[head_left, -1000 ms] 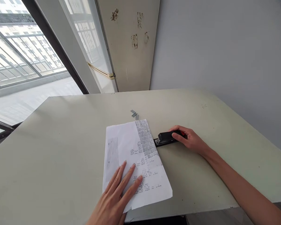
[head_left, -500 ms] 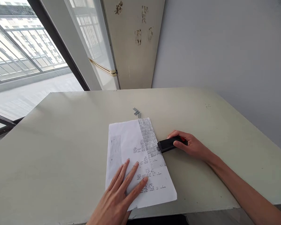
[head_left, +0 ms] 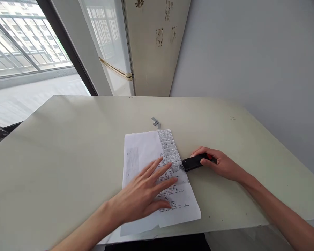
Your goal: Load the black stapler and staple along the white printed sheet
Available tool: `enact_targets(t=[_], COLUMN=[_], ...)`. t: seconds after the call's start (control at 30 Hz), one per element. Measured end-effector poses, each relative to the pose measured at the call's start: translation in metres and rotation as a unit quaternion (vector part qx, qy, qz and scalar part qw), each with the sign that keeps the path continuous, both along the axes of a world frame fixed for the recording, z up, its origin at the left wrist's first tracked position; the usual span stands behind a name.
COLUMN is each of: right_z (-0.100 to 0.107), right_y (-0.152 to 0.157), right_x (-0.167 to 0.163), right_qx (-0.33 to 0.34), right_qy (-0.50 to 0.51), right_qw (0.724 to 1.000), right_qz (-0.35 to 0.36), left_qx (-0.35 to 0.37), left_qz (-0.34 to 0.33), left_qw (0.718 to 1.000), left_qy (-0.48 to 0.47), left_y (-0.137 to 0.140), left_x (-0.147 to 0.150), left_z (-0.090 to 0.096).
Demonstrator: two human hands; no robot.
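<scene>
A printed sheet of paper (head_left: 143,143) lies on the table, possibly more than one layer thick. Rows of staples (head_left: 169,146) cover its upper right part. My left hand (head_left: 146,188) is over the middle of the paper with fingers spread, holding nothing; whether the whole palm touches cannot be told. In my right hand (head_left: 217,160) is a black stapler (head_left: 195,162) with a bit of red near its rear. The stapler's front end meets the paper's right edge, just beside the lowest rows of staples.
Several grey staple strips (head_left: 156,122) lie just beyond the paper's top edge. The pale table (head_left: 68,157) ends near me along its front edge. Behind it stand a fridge (head_left: 151,69) and a grey wall (head_left: 238,52); a window (head_left: 23,45) is at the left.
My left hand has moved up and right across the paper, its forearm now showing. The stapler has shifted slightly right, to the paper's edge. The whole view has tilted a little.
</scene>
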State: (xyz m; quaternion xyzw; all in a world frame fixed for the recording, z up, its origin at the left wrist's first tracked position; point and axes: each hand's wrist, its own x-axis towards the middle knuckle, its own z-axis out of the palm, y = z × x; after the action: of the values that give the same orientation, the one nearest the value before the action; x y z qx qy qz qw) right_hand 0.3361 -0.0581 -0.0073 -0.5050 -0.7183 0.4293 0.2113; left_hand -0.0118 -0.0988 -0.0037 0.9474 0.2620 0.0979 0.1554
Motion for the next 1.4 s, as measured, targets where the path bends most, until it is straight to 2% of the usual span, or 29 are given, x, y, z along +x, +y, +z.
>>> enact_targets(t=[0.1, 0.23, 0.37, 0.5, 0.87, 1.4], right_z=[0.016, 0.032, 0.034, 0.032, 0.029, 0.032], right_y=[0.005, 0.012, 0.01, 0.005, -0.001, -0.001], right_x=[-0.003, -0.032, -0.073, -0.092, -0.101, -0.106], right_qx=[-0.02, -0.005, 0.034, 0.044, 0.066, 0.055], right_qy=[-0.015, -0.064, -0.115, -0.172, -0.22, -0.244], right_qw=[1.0, 0.996, 0.991, 0.982, 0.972, 0.967], right_qz=[0.004, -0.058, -0.061, -0.06, -0.057, -0.055], left_qx=[0.006, 0.003, -0.003, -0.009, -0.005, -0.014], left_qz=[-0.019, -0.023, -0.017, -0.024, -0.02, -0.013], left_qw=[1.0, 1.0, 1.0, 0.999, 0.997, 0.996], left_qy=[0.006, -0.005, -0.024, -0.042, -0.07, -0.091], left_y=[0.01, 0.014, 0.016, 0.016, 0.016, 0.014], left_x=[0.003, 0.008, 0.014, 0.016, 0.02, 0.022], left_z=[-0.009, -0.017, -0.025, -0.032, -0.04, -0.041])
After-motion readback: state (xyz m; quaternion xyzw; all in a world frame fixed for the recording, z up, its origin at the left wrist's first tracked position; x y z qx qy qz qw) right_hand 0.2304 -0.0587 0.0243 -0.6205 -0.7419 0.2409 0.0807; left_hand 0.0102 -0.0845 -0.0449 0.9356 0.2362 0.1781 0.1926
